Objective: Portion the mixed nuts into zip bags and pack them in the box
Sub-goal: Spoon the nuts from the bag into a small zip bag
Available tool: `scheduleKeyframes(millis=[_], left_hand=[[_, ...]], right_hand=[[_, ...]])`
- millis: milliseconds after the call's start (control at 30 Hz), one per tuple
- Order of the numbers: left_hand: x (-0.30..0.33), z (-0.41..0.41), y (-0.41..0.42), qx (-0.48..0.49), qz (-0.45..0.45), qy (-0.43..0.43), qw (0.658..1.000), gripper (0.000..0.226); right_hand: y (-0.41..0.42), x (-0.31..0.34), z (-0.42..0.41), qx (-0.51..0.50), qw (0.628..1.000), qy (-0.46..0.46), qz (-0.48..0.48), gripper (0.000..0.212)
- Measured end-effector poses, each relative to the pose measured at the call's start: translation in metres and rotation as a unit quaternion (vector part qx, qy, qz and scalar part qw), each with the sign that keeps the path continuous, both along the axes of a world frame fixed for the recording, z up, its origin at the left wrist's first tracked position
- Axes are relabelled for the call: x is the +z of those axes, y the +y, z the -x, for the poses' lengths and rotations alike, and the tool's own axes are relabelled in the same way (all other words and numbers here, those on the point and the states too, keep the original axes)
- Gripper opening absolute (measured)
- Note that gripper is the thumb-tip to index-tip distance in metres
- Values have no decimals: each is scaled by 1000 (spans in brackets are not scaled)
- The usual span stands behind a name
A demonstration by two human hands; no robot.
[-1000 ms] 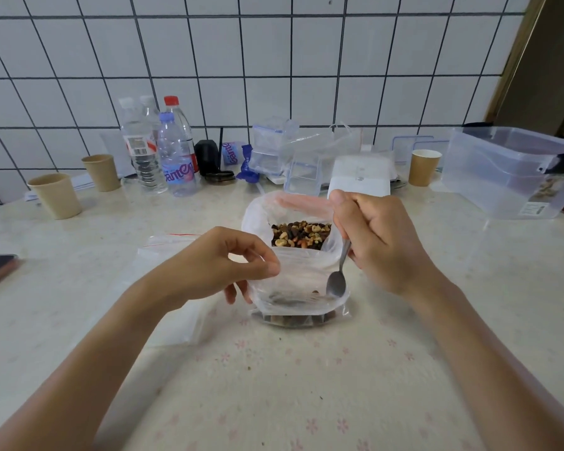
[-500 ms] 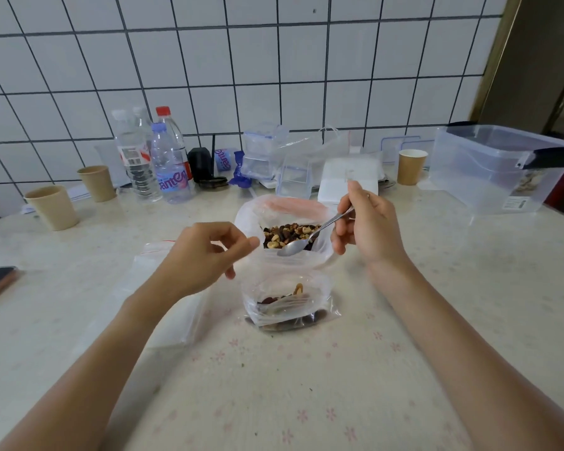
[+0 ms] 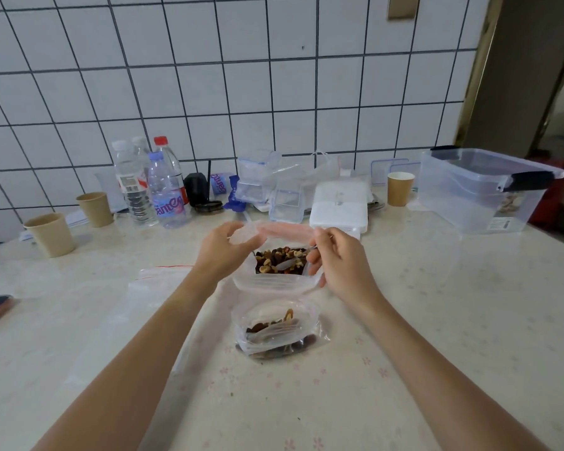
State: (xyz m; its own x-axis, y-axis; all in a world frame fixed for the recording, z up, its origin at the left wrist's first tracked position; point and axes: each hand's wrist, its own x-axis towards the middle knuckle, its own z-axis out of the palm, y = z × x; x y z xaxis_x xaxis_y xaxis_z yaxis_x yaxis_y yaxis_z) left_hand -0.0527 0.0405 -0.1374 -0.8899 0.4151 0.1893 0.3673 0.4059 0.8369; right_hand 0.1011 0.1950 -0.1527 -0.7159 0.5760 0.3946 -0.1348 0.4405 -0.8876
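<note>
Scooping step in hand; portioning judged early, with only a thin layer in the small bag.

1. Left hand [image 3: 220, 252]: fingers [image 3: 238, 234] pinched on the left rim of the large supply bag [image 3: 275, 281]. Purpose, as judged: keeps the soft plastic mouth spread and upright so that a tool can enter without dragging the film inward.

2. Right hand [image 3: 337, 265]: fingers clamped on the handle of the spoon [image 3: 292, 262], bowl down among the mixed nuts [image 3: 275, 259] inside the supply bag. Held from the right side, leaving the mouth unobstructed from above.

3. Small zip bag [image 3: 274, 330]: stands unheld on the tabletop [image 3: 404, 336], just in front of the supply bag and nearly touching it, mouth open upward, a few nuts at the bottom. Placement close to the source shortens the loaded spoon's path and limits spillage.

4. Spare empty zip bags [image 3: 157, 281]: flat on the tabletop left of the supply bag, under the left forearm, within reach for the next portions.

5. Clear plastic box [image 3: 479, 193]: at the far right of the tabletop, well apart from both hands, lid off. Something nut-coloured visible through its near wall; contents not resolvable.

6. Caution: small bag unsupported while both hands are occupied; liable to slump or tip under a falling load.
</note>
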Motion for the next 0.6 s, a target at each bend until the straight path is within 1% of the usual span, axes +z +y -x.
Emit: scheduleKeyframes(millis=[67,100,133,200,267,333,467,533,600], left_hand=[[-8,1,6,5,20,-20,1000,40],[-13,0,7,10,18,-23,1000,34],[-18,-3,7,11,10,-20,1000,33],[-22,-7,6,2,-14,-6,1000,40],[-22,-10,3,-7,-37,-10,999,38],[-19,-11,2,-12,-60,-23,998,35],[-19,-15,1,-18,-94,-29,995,36],[-20,-16,1,-17,-101,-26,994,36],[-21,-14,1,-16,-101,-17,995,32]], right_hand=[[0,-3,2,3,999,-15,-34,30],[-1,-5,3,9,998,-23,-51,27],[-2,-8,4,16,997,-30,-65,25],[-6,-13,6,30,995,-36,-84,23],[-8,-16,9,33,995,-36,-92,23],[-8,-17,11,31,997,-31,-69,21],[-6,-19,11,43,998,-33,25,19],[-6,-20,12,36,997,-33,58,22],[-5,-20,13,23,995,-29,92,25]])
